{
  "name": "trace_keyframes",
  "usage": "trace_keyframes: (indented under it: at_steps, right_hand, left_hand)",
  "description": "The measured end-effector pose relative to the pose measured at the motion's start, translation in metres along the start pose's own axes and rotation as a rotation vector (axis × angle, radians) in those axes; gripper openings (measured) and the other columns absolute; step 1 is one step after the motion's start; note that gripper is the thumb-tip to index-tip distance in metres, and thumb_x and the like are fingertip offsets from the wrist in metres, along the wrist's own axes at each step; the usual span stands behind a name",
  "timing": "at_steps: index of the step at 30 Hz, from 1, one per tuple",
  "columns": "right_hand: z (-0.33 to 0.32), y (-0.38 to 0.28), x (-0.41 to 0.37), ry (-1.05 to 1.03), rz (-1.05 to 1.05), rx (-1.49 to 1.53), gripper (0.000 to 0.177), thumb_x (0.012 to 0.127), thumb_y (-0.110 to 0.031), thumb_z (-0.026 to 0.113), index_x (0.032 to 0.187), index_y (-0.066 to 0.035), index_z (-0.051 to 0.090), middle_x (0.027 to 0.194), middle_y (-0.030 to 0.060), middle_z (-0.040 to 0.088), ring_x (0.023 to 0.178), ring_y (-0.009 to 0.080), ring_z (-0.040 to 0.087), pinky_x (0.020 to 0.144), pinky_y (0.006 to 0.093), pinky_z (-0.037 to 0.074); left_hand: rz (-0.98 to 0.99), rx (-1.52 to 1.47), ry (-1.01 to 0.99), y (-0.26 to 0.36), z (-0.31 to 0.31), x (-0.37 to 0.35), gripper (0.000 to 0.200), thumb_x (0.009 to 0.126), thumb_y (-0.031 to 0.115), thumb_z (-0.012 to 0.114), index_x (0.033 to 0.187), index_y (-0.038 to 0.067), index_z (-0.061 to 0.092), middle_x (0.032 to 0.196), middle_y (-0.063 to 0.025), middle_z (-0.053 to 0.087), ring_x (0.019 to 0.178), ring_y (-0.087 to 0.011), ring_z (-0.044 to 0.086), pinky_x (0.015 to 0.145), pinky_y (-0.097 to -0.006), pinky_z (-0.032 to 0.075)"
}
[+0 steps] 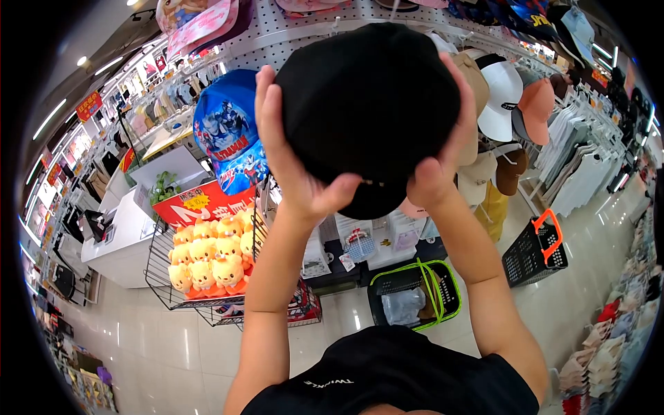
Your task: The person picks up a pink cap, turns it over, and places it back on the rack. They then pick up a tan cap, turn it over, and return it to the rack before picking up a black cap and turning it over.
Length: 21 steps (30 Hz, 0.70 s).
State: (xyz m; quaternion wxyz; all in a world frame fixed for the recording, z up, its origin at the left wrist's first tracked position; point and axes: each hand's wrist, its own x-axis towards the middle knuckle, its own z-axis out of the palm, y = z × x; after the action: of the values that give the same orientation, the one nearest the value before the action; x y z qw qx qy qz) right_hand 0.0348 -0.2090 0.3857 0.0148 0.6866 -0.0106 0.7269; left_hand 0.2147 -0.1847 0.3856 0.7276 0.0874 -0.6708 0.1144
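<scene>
Between my two raised hands is a black cap (366, 104), close to the camera and in front of the hat display. My left hand (294, 166) grips its left side, thumb pressed near the lower edge. On the opposite side my right hand (443, 159) holds it the same way, fingers running up along the side. Left of the cap hangs a blue cartoon cap (227, 131). To the right, a white cap (499, 100) and a coral and grey cap (536, 104) hang on the rack.
A black basket with green handles (415, 294) stands on the floor below me, with folded cloth inside. Another basket with an orange handle (536, 252) is at right. A wire rack (197, 301) holds several yellow plush toys. Clothes racks (588, 152) and a white counter (124, 238) flank the aisle.
</scene>
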Motion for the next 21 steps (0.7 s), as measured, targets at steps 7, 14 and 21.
trace_keyframes:
  at_steps: [7, 14, 21]
  right_hand:
    - [-0.011, -0.035, 0.01, -0.06, -0.181, -0.076, 0.105, 0.085, -0.064, 0.061, 0.15, 0.005, 0.016, 0.153, 0.0329, 0.02, 0.139, 0.0408, 0.032, 0.114, 0.0478, 0.026]
    - [-0.003, -0.024, 0.014, -0.01, -0.092, -0.029, 0.1, 0.09, -0.065, 0.053, 0.151, 0.005, 0.014, 0.149, 0.0209, 0.034, 0.138, 0.0299, 0.038, 0.114, 0.0406, 0.03]
    - [0.004, 0.002, -0.017, -0.054, 0.138, -0.015, 0.081, 0.094, -0.044, 0.057, 0.149, 0.006, 0.025, 0.152, 0.0227, 0.031, 0.141, 0.0346, 0.032, 0.116, 0.0412, 0.023]
  left_hand:
    - [0.144, 0.115, -0.075, 0.032, -0.02, 0.012, 0.125, 0.067, 0.065, 0.078, 0.152, -0.003, 0.018, 0.154, -0.0373, 0.017, 0.143, -0.0458, 0.026, 0.116, -0.0532, 0.024]
    - [0.07, -0.061, 0.006, 0.008, -0.004, 0.008, 0.118, 0.071, 0.061, 0.077, 0.152, -0.003, 0.02, 0.155, -0.0335, 0.02, 0.145, -0.0432, 0.024, 0.117, -0.0496, 0.021]
    - [-0.183, -0.1, -0.062, -0.017, 0.001, -0.018, 0.092, 0.084, 0.044, 0.069, 0.15, -0.003, 0.026, 0.154, -0.0258, 0.029, 0.143, -0.0389, 0.029, 0.117, -0.045, 0.021]
